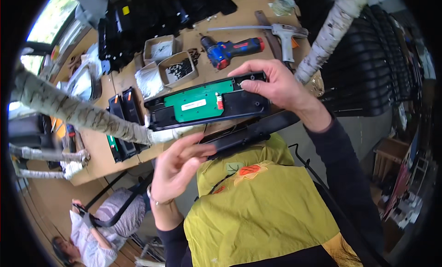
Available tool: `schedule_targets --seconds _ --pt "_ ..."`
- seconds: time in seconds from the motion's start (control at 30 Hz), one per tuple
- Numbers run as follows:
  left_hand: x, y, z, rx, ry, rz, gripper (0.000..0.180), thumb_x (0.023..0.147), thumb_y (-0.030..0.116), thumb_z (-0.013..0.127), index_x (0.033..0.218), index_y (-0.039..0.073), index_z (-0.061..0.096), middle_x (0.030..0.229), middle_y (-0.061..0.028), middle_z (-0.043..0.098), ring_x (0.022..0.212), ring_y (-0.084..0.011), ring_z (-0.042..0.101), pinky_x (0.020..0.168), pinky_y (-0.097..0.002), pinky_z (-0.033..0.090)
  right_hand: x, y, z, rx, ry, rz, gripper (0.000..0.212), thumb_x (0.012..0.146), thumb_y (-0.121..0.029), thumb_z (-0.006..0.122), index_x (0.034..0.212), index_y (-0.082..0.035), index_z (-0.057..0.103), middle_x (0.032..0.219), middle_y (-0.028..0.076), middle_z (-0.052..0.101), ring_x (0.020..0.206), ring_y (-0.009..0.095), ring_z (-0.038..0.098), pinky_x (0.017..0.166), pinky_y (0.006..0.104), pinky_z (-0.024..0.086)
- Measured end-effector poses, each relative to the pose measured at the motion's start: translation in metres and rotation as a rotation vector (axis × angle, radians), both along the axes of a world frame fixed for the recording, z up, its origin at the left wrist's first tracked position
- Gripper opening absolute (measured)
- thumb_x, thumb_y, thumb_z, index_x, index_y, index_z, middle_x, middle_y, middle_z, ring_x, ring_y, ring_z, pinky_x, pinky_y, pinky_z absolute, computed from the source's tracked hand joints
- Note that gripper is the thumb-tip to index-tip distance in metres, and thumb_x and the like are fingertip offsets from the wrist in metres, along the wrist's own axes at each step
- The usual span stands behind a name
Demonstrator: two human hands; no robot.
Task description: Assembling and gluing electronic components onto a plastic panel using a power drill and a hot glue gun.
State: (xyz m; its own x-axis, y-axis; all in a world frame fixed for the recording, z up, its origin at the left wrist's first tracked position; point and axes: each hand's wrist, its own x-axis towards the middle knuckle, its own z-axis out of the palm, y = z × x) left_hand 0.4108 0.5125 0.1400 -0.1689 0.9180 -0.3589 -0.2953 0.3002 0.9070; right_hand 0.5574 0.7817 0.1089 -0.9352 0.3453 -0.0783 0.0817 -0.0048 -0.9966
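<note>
A long black plastic housing (pixel 244 104) with a green circuit board (pixel 172 102) set in it is tilted up in front of me. My right hand (pixel 276 85) grips its right end, thumb on the inner face and fingers behind the upper edge. A small red-and-white part (pixel 219 101) sits on the board. Below it, a second long black plastic piece (pixel 248 134) lies at the table's near edge, over my lap. Fingers apart, my left hand (pixel 177 168) is at that piece's left end and holds nothing; whether its fingertips touch the piece I cannot tell.
Behind the housing lie a blue cordless drill (pixel 225 50), a glue gun (pixel 286 33) and a carton of small black parts (pixel 179 70). Birch poles (pixel 83 109) cross at left and right. More black housings (pixel 125 108) lie left. Another person (pixel 99 230) works at lower left.
</note>
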Motion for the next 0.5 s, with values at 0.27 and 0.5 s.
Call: schedule_targets --seconds 0.27,0.5 --pt "-0.022 0.082 -0.013 -0.011 1.394 -0.195 0.018 0.099 0.021 0.053 0.101 0.006 0.063 0.085 -0.0207 0.066 0.074 -0.0373 0.065 0.064 -0.0427 0.051 0.011 0.007 -0.009 -0.033 0.077 0.103 0.025 0.093 -0.009 0.063 0.116 0.001 0.066 0.102 0.005 0.068 0.095 0.006 0.059 0.085 0.0226 0.049" --pt "-0.056 0.064 -0.082 -0.197 1.518 0.022 0.035 0.1 0.032 0.051 0.077 0.006 0.059 0.067 -0.0196 0.063 0.064 -0.0398 0.063 0.057 -0.0486 0.048 0.049 0.007 -0.129 0.19 -0.456 -0.453 0.024 0.081 -0.021 0.072 0.086 0.002 0.069 0.067 0.01 0.069 0.058 0.017 0.067 0.059 0.0305 0.053"
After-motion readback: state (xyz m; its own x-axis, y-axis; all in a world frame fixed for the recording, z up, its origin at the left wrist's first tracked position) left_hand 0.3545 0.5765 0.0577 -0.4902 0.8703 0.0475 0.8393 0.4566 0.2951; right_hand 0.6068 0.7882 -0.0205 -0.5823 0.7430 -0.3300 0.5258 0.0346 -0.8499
